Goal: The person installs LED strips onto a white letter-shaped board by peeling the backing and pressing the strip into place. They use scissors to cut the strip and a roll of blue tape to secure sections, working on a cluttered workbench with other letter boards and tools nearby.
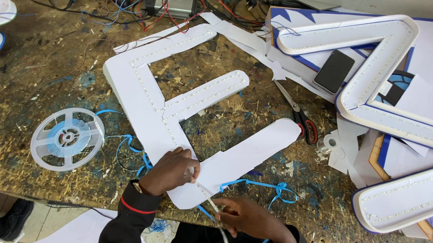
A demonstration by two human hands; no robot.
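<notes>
The left hand presses flat on a big white letter that lies on the table. It holds the letter down so it does not slide. The right hand is a little apart from it, near the table edge. Its fingers pinch a thin light strip and pull it straight, so it can lie along the letter's edge. Rows of small lights already run along other parts of the letter. A blue peel curls on the table beside the hands. A clear reel sits to the left, close enough to reach. Scissors lie to the right of the letter. A phone rests on another white letter farther away.
</notes>
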